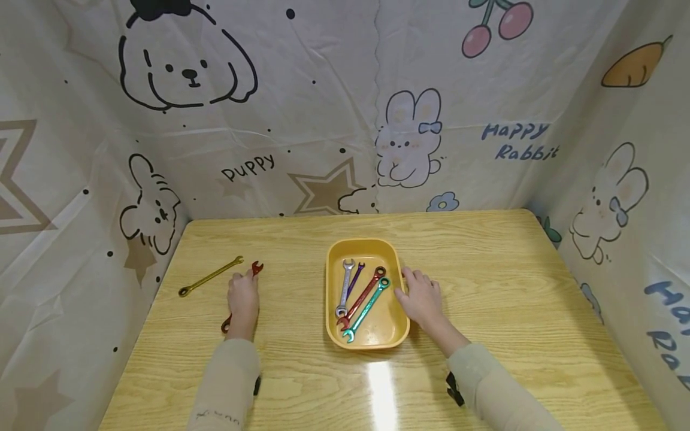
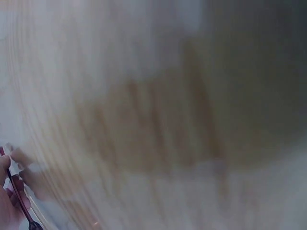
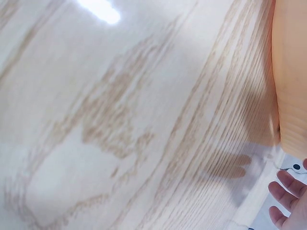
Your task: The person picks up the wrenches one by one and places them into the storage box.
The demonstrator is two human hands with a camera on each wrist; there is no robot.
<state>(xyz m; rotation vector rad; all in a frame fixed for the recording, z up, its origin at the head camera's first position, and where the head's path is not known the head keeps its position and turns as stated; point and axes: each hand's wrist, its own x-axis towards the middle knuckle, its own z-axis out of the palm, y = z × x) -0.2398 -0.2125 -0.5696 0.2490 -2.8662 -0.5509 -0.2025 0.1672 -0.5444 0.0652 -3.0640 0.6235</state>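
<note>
My left hand (image 1: 244, 301) grips a red combination wrench (image 1: 257, 268) on the left half of the table. Its open-end jaw sticks out past the fingers and its ring end (image 1: 226, 324) shows below the hand. The left wrist view catches the wrench's dark red shank (image 2: 17, 191) in the fingers. Beside that hand lies a gold wrench (image 1: 210, 277). My right hand (image 1: 424, 297) is at the right rim of a yellow tray (image 1: 368, 345), thumb at the rim, fingers relaxed. Inside the tray are a silver wrench (image 1: 345, 288), a purple wrench (image 1: 355, 280), another red wrench (image 1: 362, 297) and a green wrench (image 1: 367, 309).
The wood-grain table (image 1: 302, 383) has curtains (image 1: 323, 120) with cartoon prints behind it and on both sides. A bright reflection lies on the tabletop in front of the tray. The left wrist view is mostly blurred tabletop.
</note>
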